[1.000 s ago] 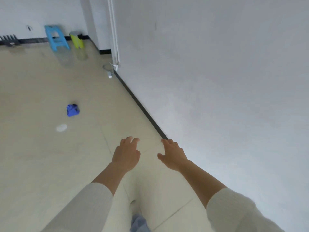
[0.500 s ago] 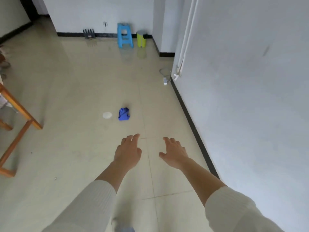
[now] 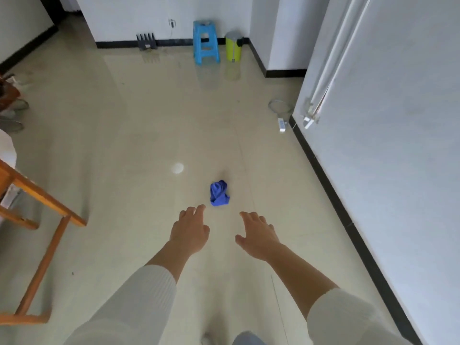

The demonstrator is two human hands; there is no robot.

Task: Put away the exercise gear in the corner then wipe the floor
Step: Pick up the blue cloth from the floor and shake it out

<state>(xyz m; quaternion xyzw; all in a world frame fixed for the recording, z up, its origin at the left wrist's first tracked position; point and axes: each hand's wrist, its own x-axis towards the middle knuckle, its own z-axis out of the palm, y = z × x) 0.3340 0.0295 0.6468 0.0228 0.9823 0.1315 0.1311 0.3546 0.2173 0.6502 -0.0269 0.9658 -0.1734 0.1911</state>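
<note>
Blue cloth, crumpled into a small heap on the beige tiled floor, touched by neither hand. Seen just beyond the fingertips of the left hand and slightly to that hand's right. Ahead and to the left of the right hand, a little farther from it. In line with the gap between the two hands.

Both hands stretched forward with palms down, fingers spread and loosely extended, gripping nothing, held apart from each other above the floor. White ribbed sleeves on both forearms, wrists bare.

Pale round spot on the tiles, beyond the cloth and to its left. Orange wooden frame at the left edge, legs on the floor, well apart from the cloth.

Far end of the room: blue plastic stool upright, yellow-green bin just beside it on the right, dark rack against the far wall.

White power strip on the floor near the right-hand wall. Black baseboard along the foot of that wall.
</note>
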